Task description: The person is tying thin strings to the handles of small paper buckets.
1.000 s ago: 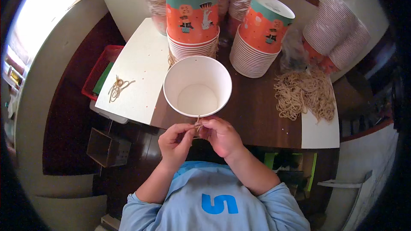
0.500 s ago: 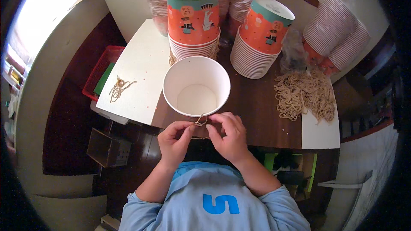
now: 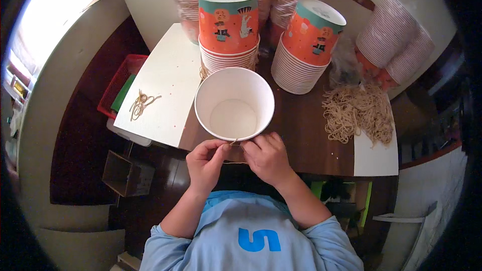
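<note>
A white paper bucket stands mouth up at the table's front edge, nothing visible inside it. Just below its near rim, my left hand pinches a thin tan string between thumb and fingertips. My right hand grips the same string close by, fingers curled together. Part of the string passes at the rim of the bucket; how it is fastened is hidden by my fingers. Another length of string shows between my wrists along the table edge.
Behind the bucket rise two stacks of upturned orange-and-green paper buckets. A heap of tan strings lies at right, a few loose strings at left. Wrapped bucket stacks stand farther back. A red basket sits beyond the table's left edge.
My right thumb and fingers have closed in on the string, and the loop between my hands looks smaller. The bucket has shifted slightly right and nearer.
</note>
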The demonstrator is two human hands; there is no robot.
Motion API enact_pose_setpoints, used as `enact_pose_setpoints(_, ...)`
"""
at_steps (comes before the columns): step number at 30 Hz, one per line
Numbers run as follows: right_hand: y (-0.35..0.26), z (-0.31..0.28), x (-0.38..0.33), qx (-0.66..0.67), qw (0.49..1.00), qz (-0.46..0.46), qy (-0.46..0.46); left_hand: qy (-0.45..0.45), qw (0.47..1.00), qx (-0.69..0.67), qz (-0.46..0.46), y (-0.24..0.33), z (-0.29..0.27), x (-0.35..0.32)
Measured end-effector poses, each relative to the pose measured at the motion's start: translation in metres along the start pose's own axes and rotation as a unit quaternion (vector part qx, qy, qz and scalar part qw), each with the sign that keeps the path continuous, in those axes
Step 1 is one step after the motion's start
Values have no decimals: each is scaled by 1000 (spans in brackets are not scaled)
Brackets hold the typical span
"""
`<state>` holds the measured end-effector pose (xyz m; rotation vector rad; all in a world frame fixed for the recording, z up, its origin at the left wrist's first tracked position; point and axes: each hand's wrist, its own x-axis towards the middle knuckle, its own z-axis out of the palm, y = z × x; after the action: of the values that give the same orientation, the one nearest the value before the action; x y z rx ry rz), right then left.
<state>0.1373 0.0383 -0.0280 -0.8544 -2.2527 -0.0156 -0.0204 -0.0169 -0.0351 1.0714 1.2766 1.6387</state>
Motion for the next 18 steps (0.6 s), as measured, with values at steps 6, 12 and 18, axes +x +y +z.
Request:
enact_pose_setpoints(6, 1, -7, 7, -82, 996, -19, 7, 1, 1000, -24, -11, -4, -4, 3)
enact_pose_setpoints(12, 0, -11, 8, -86, 996, 16, 4, -104, 966, -169, -167, 2, -12, 2)
enact_pose_setpoints(18, -2, -16, 2, 95, 994, 47, 27, -119, 981, -52, -147, 8, -18, -17)
